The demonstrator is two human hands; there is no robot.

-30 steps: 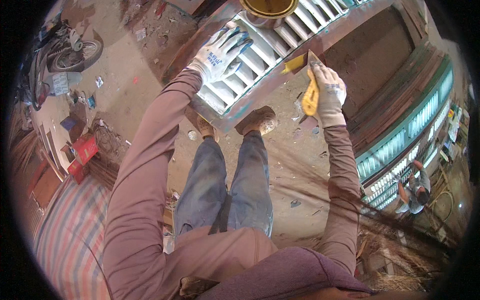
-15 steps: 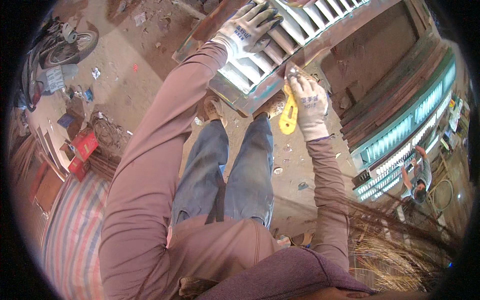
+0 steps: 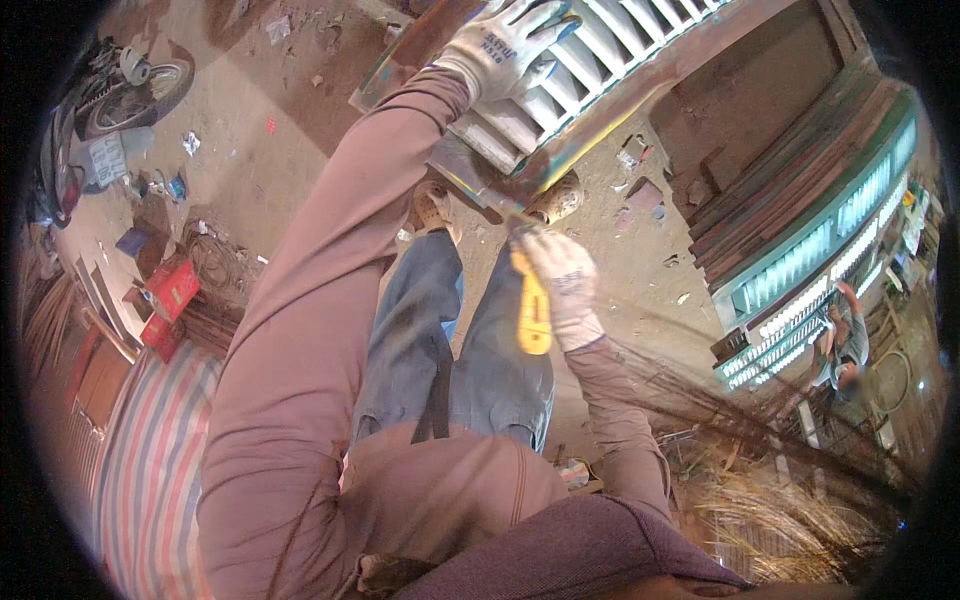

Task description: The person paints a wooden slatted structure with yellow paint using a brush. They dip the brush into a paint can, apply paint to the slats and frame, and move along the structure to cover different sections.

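Observation:
A louvered shutter panel (image 3: 605, 122) with pale slats and a worn, patchily painted frame lies slanted at the top of the view. My left hand (image 3: 500, 52), in a pale work glove with dark fingertips, rests across its slats with fingers spread. My right hand (image 3: 565, 285), gloved too, is closed around a putty knife (image 3: 534, 315). The yellow handle sticks out below the fist toward me. The thin blade points up at the panel's near corner; whether it touches the frame I cannot tell.
My shoes stand on a littered dirt floor just below the panel. A motorcycle (image 3: 140, 90) is at the far left, above a red box (image 3: 172, 288) and a striped sheet (image 3: 155, 440). Stacked shutters (image 3: 790, 285) lie at right, where another person (image 3: 850, 345) works. Dry bristles (image 3: 790, 520) fill the lower right.
My right hand has moved down and left with the putty knife, from the panel's near rail toward its near corner. My left hand stays on the slats, its fingers spread wider.

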